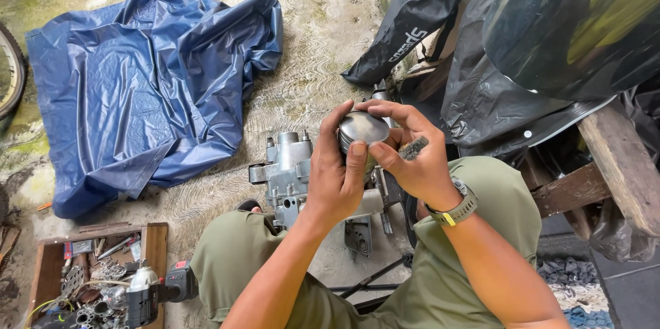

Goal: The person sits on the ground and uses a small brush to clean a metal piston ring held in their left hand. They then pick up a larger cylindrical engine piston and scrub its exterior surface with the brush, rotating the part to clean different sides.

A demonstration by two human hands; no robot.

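Piston (362, 127) sits crown-up over the engine block (289, 174), left hand (335, 178) wrapped round its skirt to steady it; right hand (412, 160) pinches a small grey abrasive strip (413, 149) against its rim.

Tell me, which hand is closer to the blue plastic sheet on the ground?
Left. The left hand grips the round metal piston on the side toward the blue plastic sheet. The right hand, holding a small grey piece, lies farther from it.

Both hands cup a round metal piston (362, 128) above the grey engine block (287, 174) on the floor, the right hand (412, 157) also pinching a small dark strip (413, 148).
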